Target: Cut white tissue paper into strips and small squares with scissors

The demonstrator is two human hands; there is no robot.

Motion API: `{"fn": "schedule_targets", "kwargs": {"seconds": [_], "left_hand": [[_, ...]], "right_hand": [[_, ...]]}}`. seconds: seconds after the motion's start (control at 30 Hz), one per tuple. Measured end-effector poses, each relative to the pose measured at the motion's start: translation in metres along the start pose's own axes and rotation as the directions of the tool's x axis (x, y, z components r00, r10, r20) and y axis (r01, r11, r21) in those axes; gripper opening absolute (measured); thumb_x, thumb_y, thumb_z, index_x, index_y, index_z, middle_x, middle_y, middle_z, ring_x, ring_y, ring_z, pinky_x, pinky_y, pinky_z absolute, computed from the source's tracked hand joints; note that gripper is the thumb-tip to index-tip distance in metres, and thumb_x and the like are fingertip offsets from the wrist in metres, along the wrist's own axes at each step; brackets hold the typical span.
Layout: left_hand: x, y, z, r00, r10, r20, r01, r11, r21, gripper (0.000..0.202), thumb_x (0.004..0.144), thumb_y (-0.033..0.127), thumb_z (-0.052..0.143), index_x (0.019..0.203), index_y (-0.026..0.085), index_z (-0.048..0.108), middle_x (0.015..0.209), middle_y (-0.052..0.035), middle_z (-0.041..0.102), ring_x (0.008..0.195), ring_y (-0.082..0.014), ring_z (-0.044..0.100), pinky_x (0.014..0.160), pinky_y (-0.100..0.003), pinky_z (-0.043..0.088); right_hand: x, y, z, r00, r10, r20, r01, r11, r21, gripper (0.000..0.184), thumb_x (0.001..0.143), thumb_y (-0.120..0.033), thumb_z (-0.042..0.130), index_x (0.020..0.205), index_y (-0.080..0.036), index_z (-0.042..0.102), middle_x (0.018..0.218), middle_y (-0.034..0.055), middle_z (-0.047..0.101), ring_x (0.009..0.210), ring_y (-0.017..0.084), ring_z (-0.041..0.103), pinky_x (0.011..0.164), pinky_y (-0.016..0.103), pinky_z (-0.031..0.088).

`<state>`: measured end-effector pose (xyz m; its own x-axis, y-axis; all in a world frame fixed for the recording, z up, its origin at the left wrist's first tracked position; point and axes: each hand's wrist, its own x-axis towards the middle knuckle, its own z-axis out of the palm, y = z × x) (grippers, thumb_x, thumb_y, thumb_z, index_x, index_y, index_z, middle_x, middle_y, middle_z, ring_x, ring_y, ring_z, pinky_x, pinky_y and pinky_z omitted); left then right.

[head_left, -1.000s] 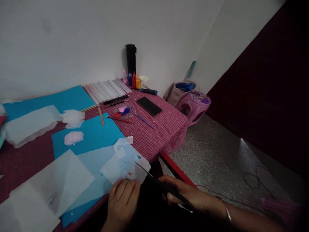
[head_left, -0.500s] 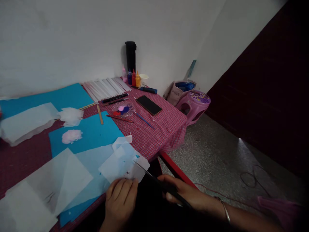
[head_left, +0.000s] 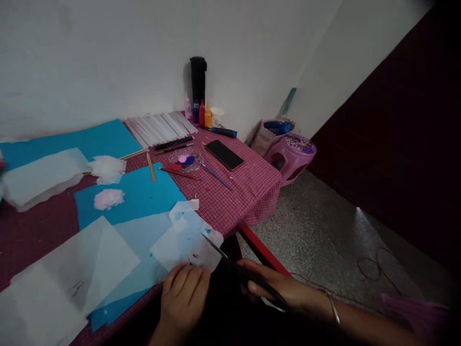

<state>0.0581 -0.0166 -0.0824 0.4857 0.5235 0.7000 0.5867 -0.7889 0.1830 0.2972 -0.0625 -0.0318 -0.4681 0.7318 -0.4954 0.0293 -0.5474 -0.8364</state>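
My right hand (head_left: 272,283) is closed around the black handles of a pair of scissors (head_left: 248,275), whose blades point up and left over the near edge of a thin white paper sheet (head_left: 168,246). Along that same edge my left hand (head_left: 186,295) has its fingers bent and pressed together on the sheet, with the thumb hidden. Small blue and dark specks mark the sheet beside the scissor tips. Beneath lies more translucent paper, on a blue sheet (head_left: 163,185). A crumpled pinkish-white tissue piece (head_left: 109,198) rests on the blue sheet.
A phone (head_left: 224,154), a paint palette (head_left: 186,160), brushes and pencils lie on the checked tablecloth (head_left: 248,192). Paint bottles (head_left: 202,113), a paper cup (head_left: 217,116) and a black flask (head_left: 198,79) stand by the wall. A pink stool (head_left: 293,156) is beyond the table's right edge.
The view has shifted slightly. My right hand keeps the scissors at the sheet's edge, their tips moved a little up. My left hand stays on the paper.
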Motion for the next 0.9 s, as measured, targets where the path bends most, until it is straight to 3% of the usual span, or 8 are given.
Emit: {"fn": "schedule_targets", "kwargs": {"seconds": [0.23,0.4,0.7,0.9], "left_hand": [[-0.008,0.01,0.007,0.999,0.018,-0.043,-0.022,0.996,-0.089,0.029,0.092,0.009,0.042,0.09,0.016,0.069,0.075,-0.0056,0.072,0.078,-0.0192,0.062,0.089,-0.04,0.041],[-0.003,0.011,0.008,0.998,0.058,-0.012,-0.059,0.995,-0.082,0.027,0.092,0.007,0.043,0.089,0.014,0.069,0.074,-0.0054,0.072,0.076,-0.0192,0.062,0.087,-0.039,0.042],[0.001,0.01,0.007,0.997,0.08,-0.019,-0.081,0.993,-0.08,0.029,0.093,0.008,0.041,0.087,0.014,0.069,0.072,-0.0039,0.071,0.075,-0.0174,0.061,0.085,-0.036,0.042],[0.002,0.011,0.008,0.996,0.085,-0.017,-0.086,0.992,-0.094,0.029,0.093,0.008,0.041,0.086,0.013,0.069,0.072,-0.004,0.07,0.075,-0.017,0.06,0.086,-0.037,0.042]], "right_hand": [[0.006,-0.005,0.005,0.999,-0.001,-0.04,0.002,1.0,0.012,0.067,0.076,-0.066,0.062,0.12,-0.017,0.051,0.085,-0.0006,0.049,0.067,0.008,0.045,0.058,0.022,0.033],[0.01,-0.001,0.006,0.998,-0.02,-0.057,0.019,1.0,-0.022,0.063,0.078,-0.063,0.063,0.118,-0.017,0.05,0.082,-0.0016,0.047,0.067,0.008,0.043,0.059,0.022,0.035],[0.018,0.01,0.007,0.991,-0.012,-0.133,0.015,1.0,0.02,0.061,0.072,-0.066,0.066,0.107,-0.017,0.053,0.067,-0.0073,0.042,0.047,0.003,0.034,0.042,0.017,0.026],[0.015,0.005,-0.001,0.998,-0.044,-0.042,0.044,0.999,-0.015,0.058,0.078,-0.064,0.062,0.11,-0.017,0.052,0.078,-0.0025,0.048,0.058,0.006,0.044,0.05,0.019,0.033]]}}
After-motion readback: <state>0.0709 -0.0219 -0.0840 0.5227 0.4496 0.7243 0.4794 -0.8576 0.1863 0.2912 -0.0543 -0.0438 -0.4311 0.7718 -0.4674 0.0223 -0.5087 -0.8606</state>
